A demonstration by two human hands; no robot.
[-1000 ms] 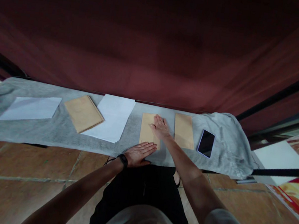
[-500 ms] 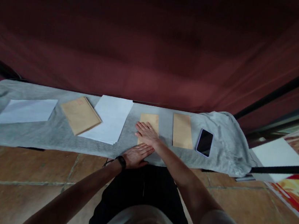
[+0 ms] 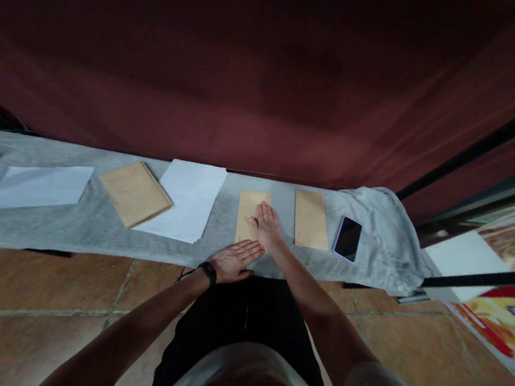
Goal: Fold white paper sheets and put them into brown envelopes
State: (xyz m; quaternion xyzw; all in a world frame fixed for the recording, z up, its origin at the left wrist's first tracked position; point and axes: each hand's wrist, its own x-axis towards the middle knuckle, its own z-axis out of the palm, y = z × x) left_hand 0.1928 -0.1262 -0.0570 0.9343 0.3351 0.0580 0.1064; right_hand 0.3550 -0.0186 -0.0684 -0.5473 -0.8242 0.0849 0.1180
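Observation:
A brown paper envelope lies on the grey cloth in front of me. My right hand rests flat over its right side, fingers stretched away from me. Across the near end of the envelope lies my left hand, palm down with fingers extended to the right and a dark band on the wrist. Neither hand grips anything. To the right is a second brown envelope, apart from my hands. Left of the hands, a pile of brown envelopes partly overlaps a stack of white paper.
A grey cloth covers the narrow surface. A folded white sheet lies at the far left, and a phone at the right. Behind hangs a dark red fabric wall. A black bar crosses at the right.
My right hand has slid to the right across the envelope, uncovering its left part. My left hand stays at the near end. The view has shifted slightly.

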